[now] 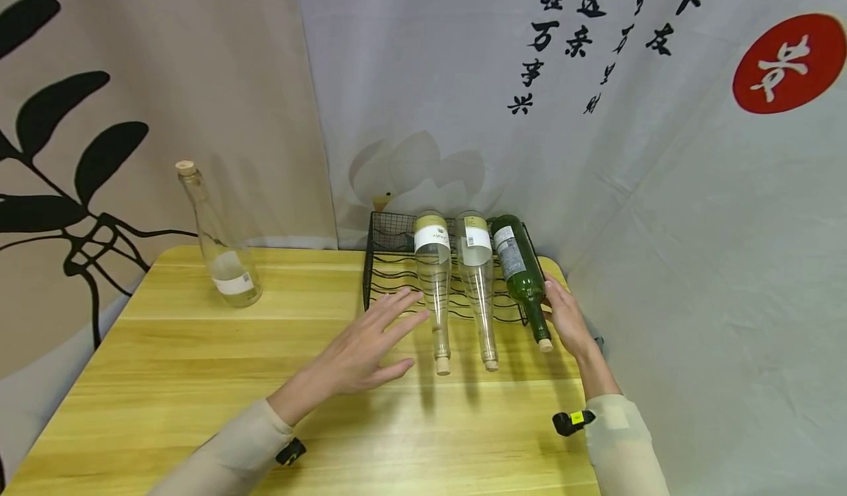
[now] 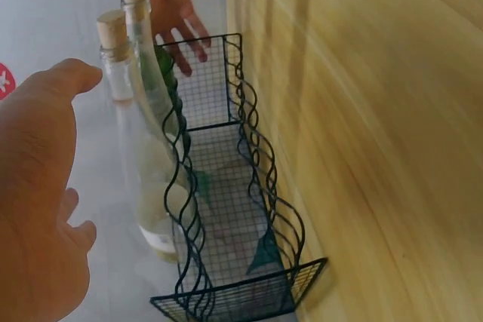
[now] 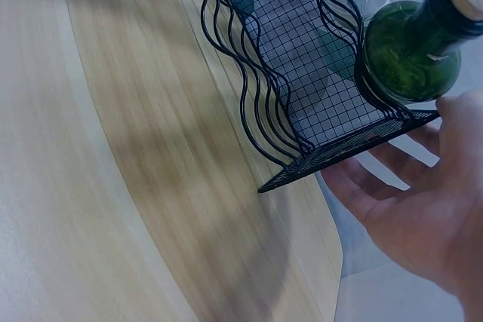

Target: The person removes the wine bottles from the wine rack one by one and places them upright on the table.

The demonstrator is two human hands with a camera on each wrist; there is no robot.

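A black wire bottle rack [image 1: 392, 231] stands near the back edge of the table. Three corked bottles lie on its wavy top, necks toward me: a clear bottle [image 1: 432, 237], a second clear bottle [image 1: 476, 242] and a green bottle [image 1: 525, 283] at the right end. My left hand [image 1: 357, 353] hovers with spread fingers beside the first clear bottle, holding nothing. At the rack's right end, my right hand [image 1: 565, 316] has its extended fingers [image 3: 362, 186] along the outside of the mesh side panel [image 3: 355, 154], thumb close to the green bottle.
Upright at the table's back left stands another clear corked bottle [image 1: 228, 268] with a white label. A printed curtain [image 1: 423, 62] hangs right behind the wooden table [image 1: 198, 408] and along its right side. The rack's lower tier shows wavy wires with no bottle.
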